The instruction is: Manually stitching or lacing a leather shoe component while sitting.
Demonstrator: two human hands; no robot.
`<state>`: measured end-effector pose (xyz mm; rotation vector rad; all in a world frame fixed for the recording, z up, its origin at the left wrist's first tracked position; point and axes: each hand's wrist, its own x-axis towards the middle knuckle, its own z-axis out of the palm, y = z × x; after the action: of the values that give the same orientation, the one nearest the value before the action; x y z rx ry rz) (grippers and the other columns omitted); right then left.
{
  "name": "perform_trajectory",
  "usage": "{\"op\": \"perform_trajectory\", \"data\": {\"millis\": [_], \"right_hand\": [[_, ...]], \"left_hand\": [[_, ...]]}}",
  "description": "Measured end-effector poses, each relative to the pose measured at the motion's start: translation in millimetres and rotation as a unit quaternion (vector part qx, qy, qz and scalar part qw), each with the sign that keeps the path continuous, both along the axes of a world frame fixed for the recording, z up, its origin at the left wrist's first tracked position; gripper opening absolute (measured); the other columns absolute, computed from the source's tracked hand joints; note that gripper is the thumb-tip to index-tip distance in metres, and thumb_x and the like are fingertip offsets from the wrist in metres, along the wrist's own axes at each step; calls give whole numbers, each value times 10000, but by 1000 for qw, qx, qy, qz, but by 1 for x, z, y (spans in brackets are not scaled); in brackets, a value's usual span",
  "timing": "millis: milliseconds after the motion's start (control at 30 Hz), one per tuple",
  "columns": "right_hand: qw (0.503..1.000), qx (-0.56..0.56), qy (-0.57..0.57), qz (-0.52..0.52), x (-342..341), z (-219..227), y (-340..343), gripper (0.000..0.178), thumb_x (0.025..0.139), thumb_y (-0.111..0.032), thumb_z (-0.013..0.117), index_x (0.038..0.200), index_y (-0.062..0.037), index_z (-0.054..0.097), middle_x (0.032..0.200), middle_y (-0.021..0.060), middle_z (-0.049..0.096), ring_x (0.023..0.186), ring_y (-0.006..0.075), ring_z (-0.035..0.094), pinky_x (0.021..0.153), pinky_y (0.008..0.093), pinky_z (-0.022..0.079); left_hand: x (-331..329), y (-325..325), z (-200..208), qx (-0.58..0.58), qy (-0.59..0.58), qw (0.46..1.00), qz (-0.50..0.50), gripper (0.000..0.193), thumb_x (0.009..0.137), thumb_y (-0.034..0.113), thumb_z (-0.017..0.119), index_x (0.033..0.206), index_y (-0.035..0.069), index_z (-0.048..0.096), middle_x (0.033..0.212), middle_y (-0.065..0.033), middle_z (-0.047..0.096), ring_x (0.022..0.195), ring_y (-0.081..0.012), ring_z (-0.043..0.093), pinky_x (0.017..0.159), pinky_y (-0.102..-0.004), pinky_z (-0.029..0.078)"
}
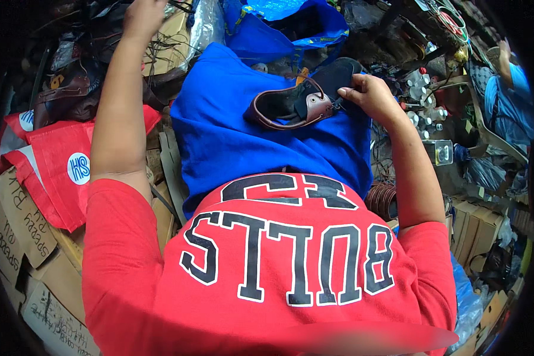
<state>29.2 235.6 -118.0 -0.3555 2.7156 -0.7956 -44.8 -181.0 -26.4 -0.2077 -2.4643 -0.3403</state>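
Observation:
A brown leather shoe (320, 111) with a dark lining and a lace through its eyelets lies tilted on the blue cloth (249, 151) over my lap. My right hand (368, 98) is closed on the shoe's right side, thumb and fingers pinching near a broad black flap (336, 76). An orange bit (302, 75) shows beside the lace. At the far left my left hand (143, 18) reaches out over a heap of dark cords (167, 44). The top edge cuts off its fingers, so their grip is hidden.
Another brown shoe (71, 89) and a red bag (59, 160) lie at the left, above cardboard boxes (18, 225). A blue bag (285, 29) stands open at the far side. Small bottles (421, 98) cluster at the right. Another person's arm (505, 62) shows at the far right.

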Motion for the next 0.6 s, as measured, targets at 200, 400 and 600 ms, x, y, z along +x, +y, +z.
{"op": "perform_trajectory", "data": {"millis": [200, 400, 600], "right_hand": [[1000, 17, 4, 0, -3, 2, -1, 343, 795, -297, 706, 768, 26, 591, 594, 67, 509, 585, 104, 445, 537, 316, 393], [998, -1, -59, 16, -16, -3, -4, 356, 791, -299, 711, 698, 14, 568, 582, 8, 478, 579, 86, 422, 528, 305, 379], [993, -55, -107, 16, -22, -2, 7, 353, 779, -313, 733, 631, -48, 552, 582, -46, 465, 560, 51, 392, 503, 264, 331]], "left_hand": [[124, 174, -74, -157, -210, 905, -335, 558, 703, 325, 731, 1180, 103, 544, 995, -121, 619, 910, -292, 611, 737, -399, 500], [152, 194, -124, -1, -350, 888, -298, 379, 782, 258, 666, 1066, 52, 522, 808, -196, 630, 806, -350, 625, 736, -444, 482], [150, 205, -119, 155, -410, 848, -299, 273, 819, 235, 627, 1008, 46, 569, 846, -201, 636, 828, -378, 615, 733, -437, 477]]}}
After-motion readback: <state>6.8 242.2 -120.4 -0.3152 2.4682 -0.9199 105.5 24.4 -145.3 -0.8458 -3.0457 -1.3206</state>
